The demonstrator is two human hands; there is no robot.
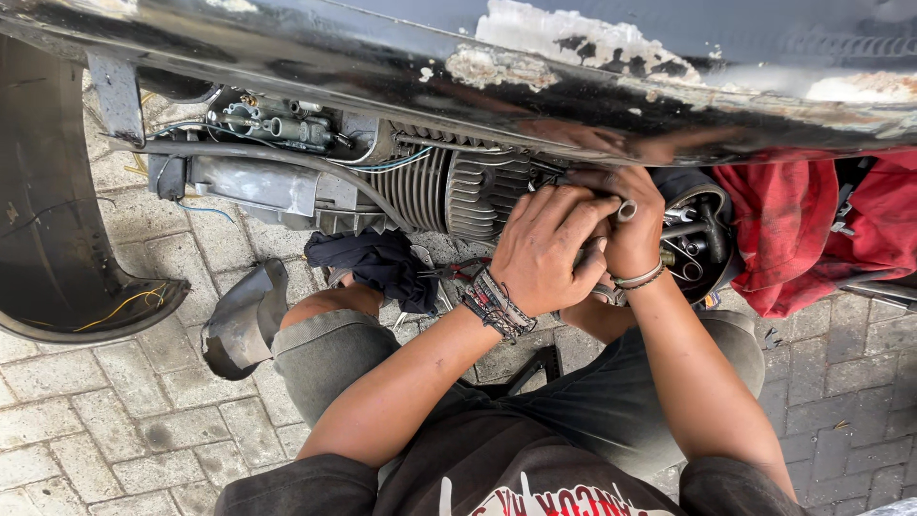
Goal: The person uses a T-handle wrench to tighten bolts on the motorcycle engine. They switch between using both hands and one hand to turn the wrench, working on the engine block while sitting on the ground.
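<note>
The person crouches on a brick floor (115, 420) beside an old scooter with its side open, and the ribbed grey engine (458, 186) is the big thing in the middle. Both hands are pressed together just to the right of the engine. The left hand (544, 244) lies on top, with its fingers curled down tight around a metal tool (626, 210), and only the round end of that tool peeks out above the fingers. The left wrist has a bunch of woven bands (497, 306) on it. The right hand (635, 229) is tucked right behind the left one and is also curled shut, but I cannot tell just what it grips because the left hand hides most of it. A thin bracelet (638, 279) goes around the right wrist. Right of the engine and past the hands is a round dark part with springs and metal bits (697, 239), and farther right is a red cloth (812, 229). Below the engine, on the floor, a dark blue rag (377, 263) lies near the person's knee. Left of the engine are grey wires and small metal parts (277, 124). Above the engine runs the scooter's black, chipped body (382, 57). Far left of the engine a curved black panel (57, 239) stands on the bricks.
</note>
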